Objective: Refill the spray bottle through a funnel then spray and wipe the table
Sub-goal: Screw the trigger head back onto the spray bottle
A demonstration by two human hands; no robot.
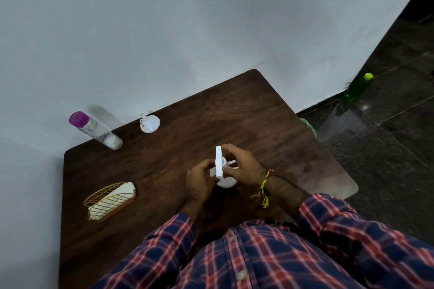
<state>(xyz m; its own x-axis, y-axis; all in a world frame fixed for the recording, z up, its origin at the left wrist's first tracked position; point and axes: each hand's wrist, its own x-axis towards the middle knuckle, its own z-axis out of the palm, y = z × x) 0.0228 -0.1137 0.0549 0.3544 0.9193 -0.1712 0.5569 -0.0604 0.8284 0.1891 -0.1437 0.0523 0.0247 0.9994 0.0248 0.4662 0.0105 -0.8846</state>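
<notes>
A white spray bottle [224,177] stands upright near the middle of the dark wooden table [258,124], its white trigger head pointing away from me. My left hand [199,183] wraps the bottle's body from the left. My right hand [242,166] grips the neck under the trigger head from the right. A white funnel [149,123] lies mouth-down at the table's far edge by the wall. A clear bottle with a purple cap [94,129] stands at the far left corner. A white cloth [117,197] rests in a gold wire basket [103,204] at the left.
A white wall runs along the table's far and left sides. On the dark tiled floor to the right stands a green bottle with a yellow-green cap [358,87]. Something green [310,126] peeks out past the table's right edge.
</notes>
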